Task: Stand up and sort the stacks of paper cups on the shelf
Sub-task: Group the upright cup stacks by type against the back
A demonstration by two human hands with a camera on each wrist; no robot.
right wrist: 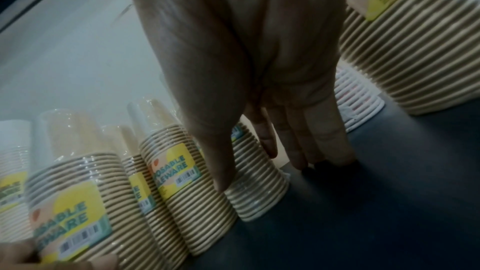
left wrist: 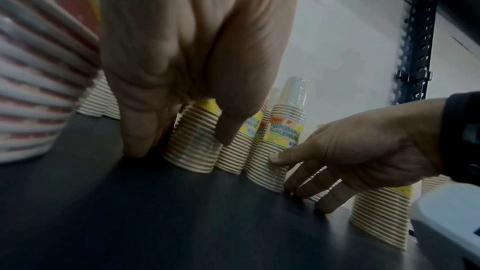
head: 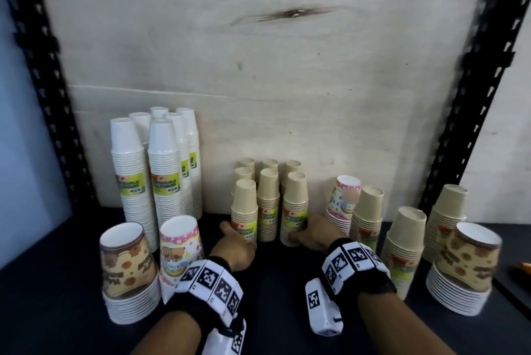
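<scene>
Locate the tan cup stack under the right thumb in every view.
Head: tan cup stack, centre, front right of the middle cluster.
Left wrist: the stack, right of centre, thumb on it.
Right wrist: the stack, low centre, under the thumb.
Shared landmark: right hand.

Behind stands a pale wooden back panel (head: 258, 81), a little stained. High on it there is a dark knot (head: 293, 13) with a dark streak running to both sides, and lower a thin horizontal line (head: 149, 90) crosses its left part. At each side rises a black metal post with rows of small holes: the left post (head: 43, 73) and the right post (head: 471, 96). Beyond the left post is a pale blue wall (head: 20, 182), beyond the right post a white wall (head: 505, 139). Low at the far right edge shows a small orange thing (head: 524, 265), cut off by the frame, so I cannot tell what it is
</scene>
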